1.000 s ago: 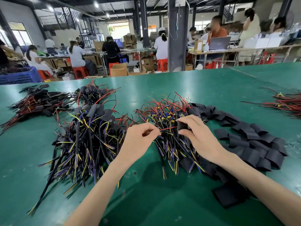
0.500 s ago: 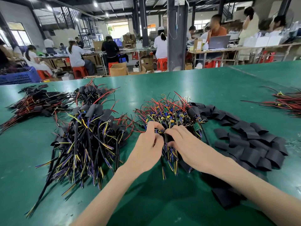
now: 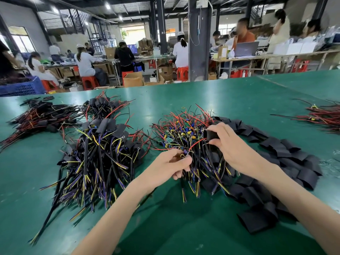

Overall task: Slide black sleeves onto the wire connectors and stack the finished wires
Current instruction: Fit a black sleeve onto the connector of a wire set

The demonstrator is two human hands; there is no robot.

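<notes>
On the green tabletop [image 3: 220, 92], sleeved wires [image 3: 95, 153] lie stacked at left. Over the unsleeved pile [image 3: 184, 129], the right hand [image 3: 233, 146] pinches a black sleeve [image 3: 211, 134]. The left hand [image 3: 169, 166], lower-left and apart, pinches a red wire [image 3: 197, 141] arcing up-right to it.

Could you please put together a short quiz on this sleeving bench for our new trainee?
1. True or false: the right hand holds a black tubular sleeve.
2. The heap of loose black sleeves on the green table lies: A) left of both hands; B) right of both hands; C) on the floor.
3. Fill in: a thin ___ wire arcs from the left hand, which pinches it, toward the held sleeve.
Key: 1 true; 2 B; 3 red.
</notes>
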